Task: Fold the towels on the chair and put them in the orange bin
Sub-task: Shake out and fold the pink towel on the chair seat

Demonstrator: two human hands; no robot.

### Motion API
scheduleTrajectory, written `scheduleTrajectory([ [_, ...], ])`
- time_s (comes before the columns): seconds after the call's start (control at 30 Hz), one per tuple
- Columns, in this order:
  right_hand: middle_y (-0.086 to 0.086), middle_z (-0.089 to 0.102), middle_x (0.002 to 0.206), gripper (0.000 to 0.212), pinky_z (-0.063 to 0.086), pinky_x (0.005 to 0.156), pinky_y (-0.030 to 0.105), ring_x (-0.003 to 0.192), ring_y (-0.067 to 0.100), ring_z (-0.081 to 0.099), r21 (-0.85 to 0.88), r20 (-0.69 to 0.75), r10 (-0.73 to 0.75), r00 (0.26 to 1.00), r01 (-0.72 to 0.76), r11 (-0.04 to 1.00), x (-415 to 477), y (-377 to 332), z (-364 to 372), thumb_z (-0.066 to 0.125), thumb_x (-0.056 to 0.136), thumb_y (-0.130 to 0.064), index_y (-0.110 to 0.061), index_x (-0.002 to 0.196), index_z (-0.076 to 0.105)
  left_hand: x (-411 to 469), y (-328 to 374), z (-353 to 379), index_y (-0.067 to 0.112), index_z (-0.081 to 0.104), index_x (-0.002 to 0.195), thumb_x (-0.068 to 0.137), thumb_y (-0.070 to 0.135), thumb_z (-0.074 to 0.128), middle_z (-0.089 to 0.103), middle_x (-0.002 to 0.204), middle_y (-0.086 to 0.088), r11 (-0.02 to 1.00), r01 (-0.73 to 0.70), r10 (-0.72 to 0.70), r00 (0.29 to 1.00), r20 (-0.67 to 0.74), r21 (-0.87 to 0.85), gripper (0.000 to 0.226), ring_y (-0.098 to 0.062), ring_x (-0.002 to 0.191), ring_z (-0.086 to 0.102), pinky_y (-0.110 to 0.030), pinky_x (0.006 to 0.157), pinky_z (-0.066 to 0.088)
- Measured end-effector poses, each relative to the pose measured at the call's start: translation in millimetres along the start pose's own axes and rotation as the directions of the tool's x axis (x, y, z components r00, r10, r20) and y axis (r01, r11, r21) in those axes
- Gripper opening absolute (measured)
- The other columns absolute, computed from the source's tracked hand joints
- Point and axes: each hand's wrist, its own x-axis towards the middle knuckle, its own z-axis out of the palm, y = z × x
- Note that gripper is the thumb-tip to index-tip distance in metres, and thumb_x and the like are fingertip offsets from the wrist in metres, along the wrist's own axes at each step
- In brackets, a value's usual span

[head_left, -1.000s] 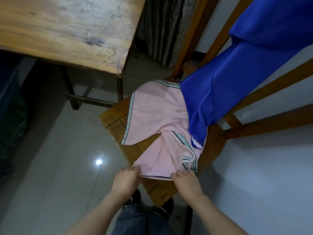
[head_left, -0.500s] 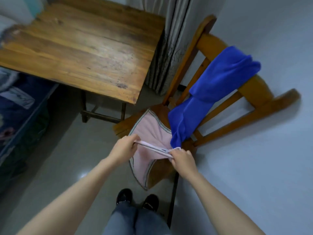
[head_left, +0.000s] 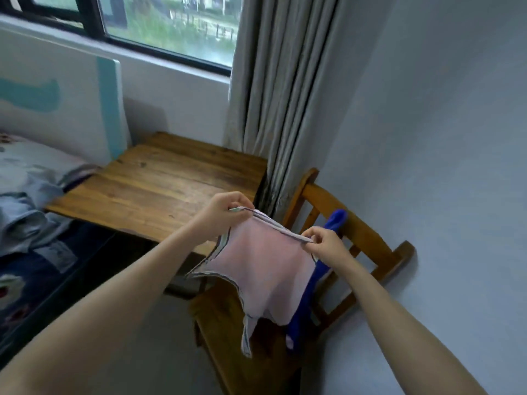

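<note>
A pink towel (head_left: 265, 269) with striped edges hangs in the air above the wooden chair (head_left: 368, 238). My left hand (head_left: 225, 208) pinches its upper left corner. My right hand (head_left: 325, 243) pinches its upper right corner. The top edge is stretched between both hands and the rest droops toward the seat. A blue towel (head_left: 336, 220) lies draped over the chair's backrest, mostly hidden behind the pink towel and my right hand. No orange bin is in view.
A wooden table (head_left: 159, 189) stands left of the chair, under a window with a grey curtain (head_left: 279, 95). A bed (head_left: 31, 218) with crumpled bedding is at the far left. A pale wall runs along the right.
Both hands have lifted the pink towel off the chair seat and raised it higher. The view has tilted up, showing the window and bed.
</note>
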Motion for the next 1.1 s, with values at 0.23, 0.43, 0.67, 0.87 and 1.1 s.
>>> scheduleTrajectory([
  [0.23, -0.001, 0.054, 0.070, 0.013, 0.039, 0.062, 0.020, 0.065, 0.012, 0.048, 0.072, -0.024, -0.243, 0.970, 0.244, 0.967, 3.6, -61.8, 6.4, 0.056, 0.091, -0.030, -0.022, 0.083, 0.063, 24.6, 72.1, -15.9, 0.021, 0.057, 0.084, 0.085, 0.009, 0.062, 0.067, 0.087, -0.011, 0.973, -0.172, 0.143, 0.972, 0.186, 0.153, 0.013, -0.014, 0.074, 0.057, -0.027, 0.065, 0.044],
  [0.43, 0.001, 0.049, 0.063, 0.025, 0.036, 0.052, 0.017, 0.056, 0.008, 0.043, 0.381, -0.212, -0.132, 0.968, 0.206, 0.901, 5.8, -69.3, 4.1, 0.048, 0.094, -0.018, -0.010, 0.070, 0.051, 22.3, 62.1, -26.0, 0.027, 0.053, 0.095, 0.074, 0.001, 0.072, 0.064, 0.089, -0.007, 0.989, -0.068, 0.038, 0.976, 0.216, 0.132, 0.039, -0.016, 0.076, 0.058, -0.028, 0.066, 0.049],
  [0.67, 0.000, 0.056, 0.067, 0.023, 0.045, 0.053, 0.018, 0.056, 0.006, 0.052, 0.560, -0.243, -0.153, 0.958, 0.267, 0.784, 3.8, -77.4, 1.5, 0.052, 0.094, -0.027, -0.013, 0.076, 0.056, -10.9, 3.6, -4.5, 0.021, 0.061, 0.089, 0.082, 0.006, 0.064, 0.064, 0.081, 0.003, 0.980, 0.186, -0.198, 0.957, 0.211, 0.075, 0.017, -0.009, 0.073, 0.059, -0.024, 0.070, 0.049],
  [0.87, 0.001, 0.064, 0.075, 0.026, 0.050, 0.060, 0.023, 0.070, 0.013, 0.061, 0.484, -0.168, -0.175, 0.970, 0.236, 0.843, 3.3, -76.3, 1.0, 0.050, 0.094, -0.033, -0.017, 0.082, 0.065, -18.7, -3.4, 1.9, 0.015, 0.060, 0.095, 0.086, 0.008, 0.059, 0.064, 0.093, -0.002, 0.968, 0.160, -0.140, 0.984, 0.110, -0.195, 0.011, -0.014, 0.085, 0.060, -0.023, 0.075, 0.049],
  [1.1, -0.002, 0.067, 0.084, 0.014, 0.051, 0.062, 0.015, 0.079, 0.009, 0.062, 0.307, -0.141, -0.298, 0.944, 0.328, 0.893, -1.3, -95.3, -1.3, 0.056, 0.091, -0.026, -0.021, 0.088, 0.068, -9.5, -5.1, 32.8, 0.019, 0.062, 0.100, 0.087, 0.019, 0.062, 0.062, 0.085, 0.006, 0.997, 0.044, -0.047, 0.997, -0.056, -0.061, 0.013, -0.010, 0.079, 0.059, -0.024, 0.068, 0.051],
])
